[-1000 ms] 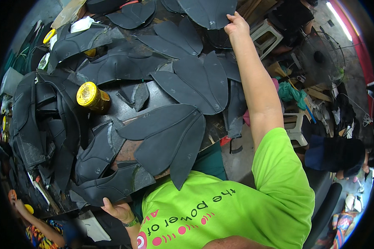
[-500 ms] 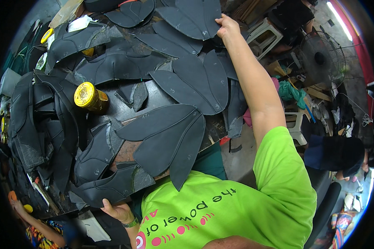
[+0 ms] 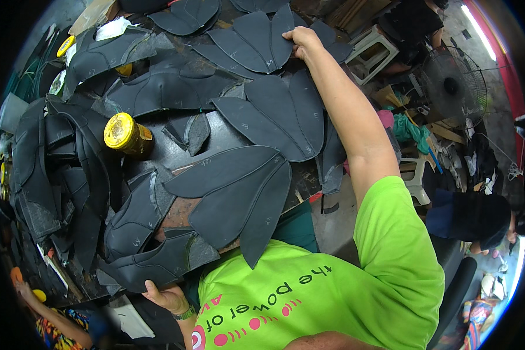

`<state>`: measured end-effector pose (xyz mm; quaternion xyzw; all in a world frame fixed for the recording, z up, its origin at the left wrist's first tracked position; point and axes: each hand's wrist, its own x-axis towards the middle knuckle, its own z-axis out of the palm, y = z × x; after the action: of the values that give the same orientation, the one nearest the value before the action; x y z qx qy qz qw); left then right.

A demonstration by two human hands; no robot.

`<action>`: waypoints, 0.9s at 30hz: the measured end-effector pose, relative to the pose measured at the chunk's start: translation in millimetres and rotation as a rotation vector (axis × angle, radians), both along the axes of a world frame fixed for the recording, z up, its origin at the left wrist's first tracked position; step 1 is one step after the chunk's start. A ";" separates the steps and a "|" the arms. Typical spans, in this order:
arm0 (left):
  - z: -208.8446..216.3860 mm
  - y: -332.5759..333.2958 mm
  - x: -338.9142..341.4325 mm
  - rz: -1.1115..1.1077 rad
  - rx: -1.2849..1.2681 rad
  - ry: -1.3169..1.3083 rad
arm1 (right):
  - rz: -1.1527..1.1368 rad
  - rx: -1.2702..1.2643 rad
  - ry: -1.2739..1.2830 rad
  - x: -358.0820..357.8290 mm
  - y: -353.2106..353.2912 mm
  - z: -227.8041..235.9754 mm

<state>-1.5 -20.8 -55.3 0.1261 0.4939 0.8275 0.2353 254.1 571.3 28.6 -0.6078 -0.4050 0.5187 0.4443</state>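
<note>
With its thumb on top, my left hand (image 3: 168,298) grips the near edge of a black padded stitched piece (image 3: 151,262). That piece curves up at the table's near left, and grey fuzzy lining shows at its ends. My right arm is stretched far out, and my right hand (image 3: 303,42) pinches the right edge of a flat black stitched panel (image 3: 256,41) with several petal-like lobes. A similar lobed panel (image 3: 280,114) lies just nearer. Another lobed panel (image 3: 233,195) fans out beside the padded piece, its lowest lobe reaching my shirt.
A yellow-lidded jar (image 3: 127,137) stands amid black pieces on the dark table (image 3: 224,133). Curved black pieces (image 3: 61,169) are heaped at left. To the right are a white plastic stool (image 3: 373,55) and a fan (image 3: 452,86). Another person's arm (image 3: 58,315) shows at lower left.
My right hand has drawn the lobed panel slightly left and nearer, over the pieces there. Another dark panel now shows beyond my right hand. My left hand has stayed in place.
</note>
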 end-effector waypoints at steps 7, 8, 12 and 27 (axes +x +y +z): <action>-6.6 -4.6 -2.0 0.010 0.004 -0.010 | -0.098 0.121 0.036 12.6 27.3 -27.4; -7.1 -4.9 -2.5 -0.002 0.009 -0.005 | -0.075 0.143 0.057 15.1 29.1 -29.3; -7.3 -4.3 -2.7 -0.007 -0.003 0.022 | -0.079 0.169 0.120 15.6 30.4 -30.7; -19.7 -12.6 -9.3 0.009 0.013 -0.046 | 0.145 0.187 0.296 28.0 74.7 -51.5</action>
<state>-10.8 -33.4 -75.0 0.1067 0.4834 0.8345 0.2421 282.2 646.0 -22.9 -0.4500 -0.4248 0.5931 0.5150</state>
